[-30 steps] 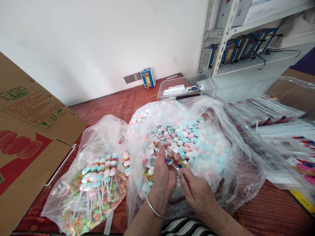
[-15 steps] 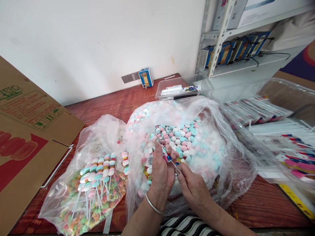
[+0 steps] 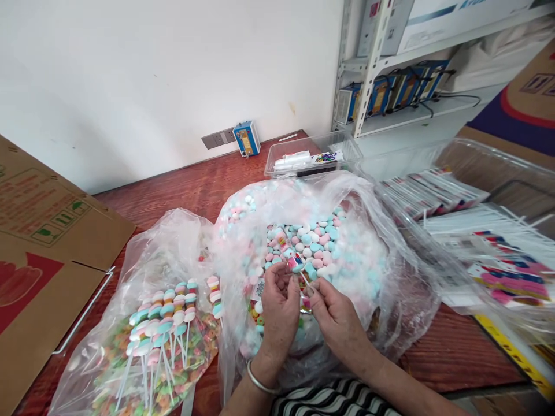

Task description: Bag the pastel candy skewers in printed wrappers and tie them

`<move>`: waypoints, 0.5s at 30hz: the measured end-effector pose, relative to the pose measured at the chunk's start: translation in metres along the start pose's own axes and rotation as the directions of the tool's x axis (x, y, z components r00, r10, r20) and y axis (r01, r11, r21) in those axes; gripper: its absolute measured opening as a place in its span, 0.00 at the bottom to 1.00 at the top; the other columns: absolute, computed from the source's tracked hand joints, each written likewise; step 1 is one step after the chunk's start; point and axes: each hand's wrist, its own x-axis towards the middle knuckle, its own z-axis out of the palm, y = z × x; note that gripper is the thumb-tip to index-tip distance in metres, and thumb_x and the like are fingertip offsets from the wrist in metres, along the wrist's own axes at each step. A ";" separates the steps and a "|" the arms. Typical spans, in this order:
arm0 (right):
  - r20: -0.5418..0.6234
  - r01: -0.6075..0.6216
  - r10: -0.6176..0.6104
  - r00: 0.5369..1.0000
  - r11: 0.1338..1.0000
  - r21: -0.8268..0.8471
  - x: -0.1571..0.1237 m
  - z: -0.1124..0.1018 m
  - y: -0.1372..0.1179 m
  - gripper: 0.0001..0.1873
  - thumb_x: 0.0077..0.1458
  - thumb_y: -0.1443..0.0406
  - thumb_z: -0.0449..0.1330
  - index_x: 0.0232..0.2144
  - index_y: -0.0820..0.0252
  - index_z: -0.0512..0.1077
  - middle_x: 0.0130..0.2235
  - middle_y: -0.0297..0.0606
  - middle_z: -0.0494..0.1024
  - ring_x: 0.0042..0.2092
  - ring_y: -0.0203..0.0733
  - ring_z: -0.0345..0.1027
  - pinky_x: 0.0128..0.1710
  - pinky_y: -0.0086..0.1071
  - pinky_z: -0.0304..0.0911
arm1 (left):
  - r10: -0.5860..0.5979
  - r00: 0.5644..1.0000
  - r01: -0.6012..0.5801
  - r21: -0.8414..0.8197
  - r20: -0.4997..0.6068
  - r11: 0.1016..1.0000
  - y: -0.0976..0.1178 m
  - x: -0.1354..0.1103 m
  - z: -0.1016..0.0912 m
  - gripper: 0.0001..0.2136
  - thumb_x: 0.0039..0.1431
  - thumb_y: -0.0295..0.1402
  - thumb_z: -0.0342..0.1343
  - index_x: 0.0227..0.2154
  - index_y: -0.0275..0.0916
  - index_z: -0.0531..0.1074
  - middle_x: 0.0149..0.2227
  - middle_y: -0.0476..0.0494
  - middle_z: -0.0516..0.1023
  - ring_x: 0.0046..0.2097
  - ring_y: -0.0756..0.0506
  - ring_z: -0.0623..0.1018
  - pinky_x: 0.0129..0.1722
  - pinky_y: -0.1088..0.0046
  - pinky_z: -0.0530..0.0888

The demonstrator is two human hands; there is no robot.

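A wrapped marshmallow candy skewer (image 3: 296, 262) slants over the big bag, its clear wrapper printed blue, pink and red. Thumb and fingers of my right hand (image 3: 336, 315) pinch its white stick from the right. My left hand (image 3: 280, 306), with a bangle at the wrist, has its curled fingers and thumb at the wrapper's lower end; its grip is partly hidden. Beneath both hands lies an open plastic bag of pink, white and blue marshmallows (image 3: 318, 248). A white label (image 3: 258, 289) and colourful ring candies (image 3: 255, 312) show beside my left hand.
Left of the big bag, marshmallow skewers (image 3: 162, 323) rest on a bag of ring candies (image 3: 110, 370). A cardboard box (image 3: 56, 231) stands at far left. Clear bins hold wrappers (image 3: 511, 271) and white sticks at right. Behind are a small bin (image 3: 312, 167) and a blue device (image 3: 247, 138).
My left hand has shifted lower on the skewer, so the wrapped candy now shows above its fingers. My right hand still pinches the stick. The view has swung slightly right.
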 end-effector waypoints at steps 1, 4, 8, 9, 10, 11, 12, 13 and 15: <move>0.001 -0.003 0.003 1.000 1.000 0.000 0.000 0.000 0.001 0.14 0.65 0.58 0.47 0.28 0.56 0.61 0.26 0.29 0.65 0.27 0.37 0.58 0.28 0.30 0.54 | 0.037 0.999 -0.036 0.091 -0.002 0.995 -0.001 0.001 -0.003 0.11 0.59 0.36 0.58 0.44 0.40 0.69 0.39 0.43 0.77 0.40 0.46 0.78 0.42 0.69 0.72; 0.005 -0.014 0.014 1.000 1.000 -0.002 0.000 0.002 0.001 0.14 0.65 0.58 0.48 0.28 0.56 0.61 0.26 0.29 0.65 0.28 0.37 0.59 0.28 0.30 0.54 | 0.130 0.991 -0.125 0.321 0.004 0.939 0.002 0.005 -0.008 0.07 0.61 0.34 0.54 0.39 0.39 0.71 0.35 0.44 0.77 0.36 0.46 0.77 0.38 0.69 0.71; 0.007 -0.028 0.028 1.000 1.000 0.009 0.002 0.002 0.000 0.14 0.64 0.58 0.48 0.28 0.56 0.62 0.26 0.30 0.65 0.28 0.37 0.58 0.28 0.30 0.54 | 0.220 0.975 -0.204 0.560 0.039 0.803 0.010 0.010 -0.009 0.05 0.61 0.33 0.52 0.36 0.39 0.71 0.32 0.45 0.77 0.34 0.46 0.76 0.37 0.69 0.70; 0.004 -0.029 0.029 1.000 0.999 0.017 0.002 0.002 0.000 0.14 0.64 0.58 0.48 0.28 0.56 0.62 0.26 0.29 0.65 0.28 0.37 0.58 0.28 0.30 0.54 | 0.225 0.973 -0.207 0.596 0.044 0.776 0.012 0.011 -0.009 0.05 0.61 0.33 0.52 0.35 0.40 0.71 0.31 0.46 0.77 0.33 0.46 0.76 0.36 0.70 0.70; 0.002 -0.031 0.031 1.000 0.999 0.025 0.002 0.002 0.000 0.14 0.64 0.58 0.48 0.28 0.56 0.62 0.26 0.29 0.64 0.28 0.37 0.58 0.27 0.30 0.54 | 0.229 0.972 -0.206 0.625 0.045 0.753 0.013 0.011 -0.008 0.04 0.60 0.33 0.52 0.34 0.40 0.71 0.30 0.47 0.77 0.32 0.46 0.76 0.35 0.70 0.69; 0.002 -0.036 0.035 0.999 0.999 0.035 0.002 0.003 0.000 0.14 0.64 0.58 0.48 0.28 0.56 0.62 0.26 0.29 0.64 0.27 0.37 0.57 0.27 0.30 0.53 | 0.232 0.972 -0.205 0.648 0.044 0.734 0.014 0.012 -0.008 0.04 0.60 0.32 0.52 0.34 0.40 0.71 0.29 0.47 0.77 0.32 0.46 0.76 0.35 0.70 0.69; 0.005 -0.043 0.043 0.999 0.998 0.049 0.002 0.003 0.000 0.14 0.64 0.58 0.48 0.28 0.56 0.62 0.25 0.29 0.64 0.27 0.36 0.56 0.26 0.29 0.53 | 0.236 0.971 -0.204 0.667 0.044 0.716 0.014 0.012 -0.007 0.03 0.59 0.31 0.52 0.33 0.40 0.71 0.29 0.48 0.77 0.31 0.47 0.76 0.34 0.71 0.69; 0.010 -0.055 0.055 0.998 0.996 0.067 0.002 0.003 0.000 0.14 0.64 0.57 0.48 0.28 0.56 0.62 0.25 0.28 0.63 0.26 0.36 0.56 0.25 0.29 0.52 | 0.243 0.969 -0.205 0.686 0.043 0.698 0.015 0.012 -0.006 0.03 0.59 0.30 0.52 0.32 0.40 0.70 0.28 0.48 0.77 0.30 0.47 0.75 0.34 0.71 0.68; 0.029 -0.090 0.088 0.996 0.989 0.115 0.001 0.005 0.002 0.14 0.64 0.57 0.49 0.28 0.56 0.61 0.23 0.27 0.61 0.24 0.35 0.54 0.22 0.28 0.50 | 0.258 0.965 -0.212 0.714 0.046 0.667 0.014 0.013 -0.006 0.03 0.58 0.29 0.52 0.31 0.41 0.70 0.27 0.49 0.76 0.29 0.47 0.75 0.33 0.72 0.68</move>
